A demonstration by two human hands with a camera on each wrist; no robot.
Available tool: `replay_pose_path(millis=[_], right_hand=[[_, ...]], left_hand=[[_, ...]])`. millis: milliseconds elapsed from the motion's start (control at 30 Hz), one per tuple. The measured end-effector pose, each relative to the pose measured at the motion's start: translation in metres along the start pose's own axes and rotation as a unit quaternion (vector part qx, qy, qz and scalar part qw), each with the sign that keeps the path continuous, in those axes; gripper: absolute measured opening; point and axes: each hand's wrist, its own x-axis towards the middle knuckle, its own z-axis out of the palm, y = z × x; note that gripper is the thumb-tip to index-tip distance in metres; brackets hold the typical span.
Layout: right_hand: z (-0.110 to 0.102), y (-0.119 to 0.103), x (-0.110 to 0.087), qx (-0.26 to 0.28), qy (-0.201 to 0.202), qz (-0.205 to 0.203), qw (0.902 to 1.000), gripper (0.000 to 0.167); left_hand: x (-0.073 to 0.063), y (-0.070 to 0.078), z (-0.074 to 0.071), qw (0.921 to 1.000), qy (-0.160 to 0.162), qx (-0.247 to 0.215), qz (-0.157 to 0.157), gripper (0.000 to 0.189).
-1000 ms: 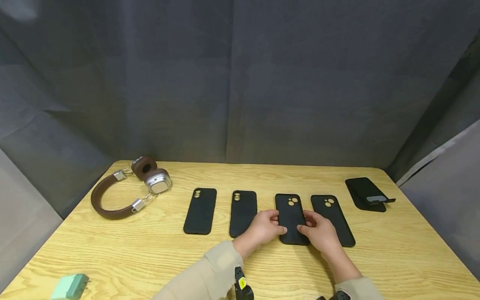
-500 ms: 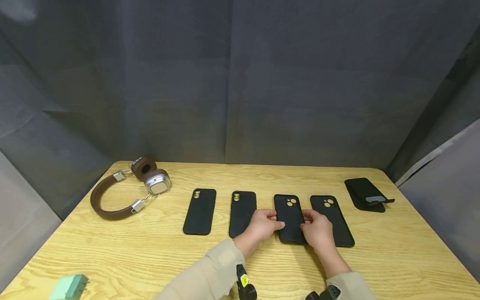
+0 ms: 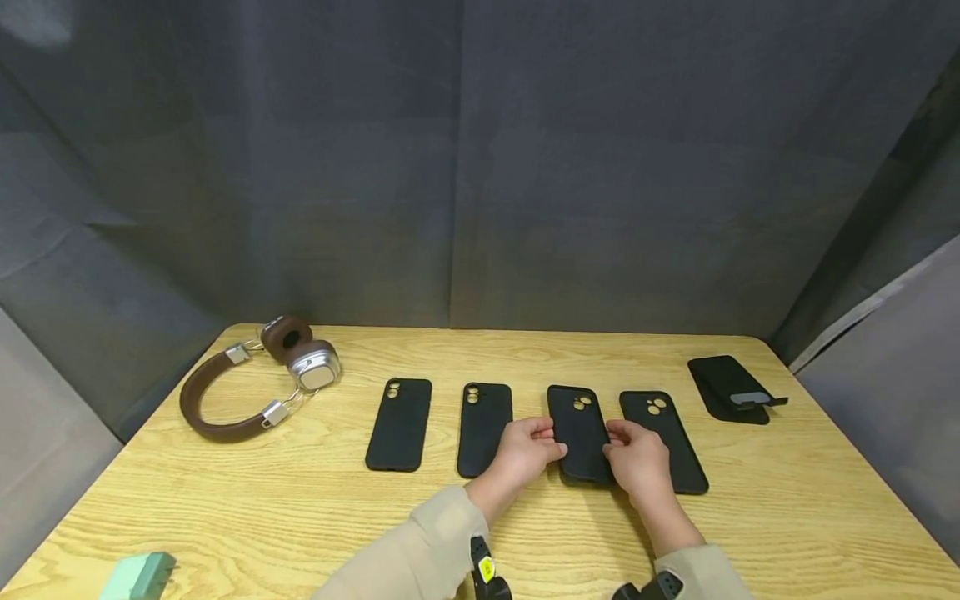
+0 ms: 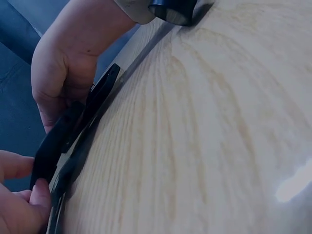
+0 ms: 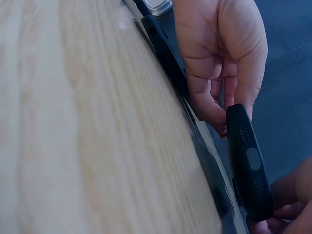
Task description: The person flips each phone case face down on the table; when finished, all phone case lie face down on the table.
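Both hands hold a black phone case with two round camera holes at its upper right. My left hand pinches the left long edge between thumb and fingers. Opposite it, my right hand grips the right long edge. In the right wrist view the case shows its bottom edge with speaker holes and a port cutout, raised a little over the wood. The left wrist view catches it from the side. Another black phone case lies just right of the right hand; a third case lies partly behind the left hand.
A further black phone case lies left of centre on the wooden table. Brown and silver headphones rest at the back left. A flat black item with a grey part is at the back right, and a green plug adapter at the front left.
The right thumb has slid from the back of the case to its edge. The case has shifted slightly left and its tilt has changed a little.
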Motion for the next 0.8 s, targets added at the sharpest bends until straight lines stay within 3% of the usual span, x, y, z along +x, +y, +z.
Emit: replay_pose_path(millis=[200,600,800], right_hand=[[0.000,-0.004,-0.002,0.011,0.003,-0.011,0.9999,0.032],[0.009,-0.011,-0.005,0.039,0.014,-0.039,0.9984,0.030],[0.015,-0.014,-0.007,0.056,0.000,-0.041,0.9976,0.030]], left_hand=[[-0.003,0.001,-0.004,0.9988,0.006,-0.037,0.033,0.043],[-0.003,0.013,-0.007,0.9949,0.055,-0.058,0.061,0.038],[-0.003,0.016,-0.009,0.9923,0.071,-0.076,0.067,0.036]])
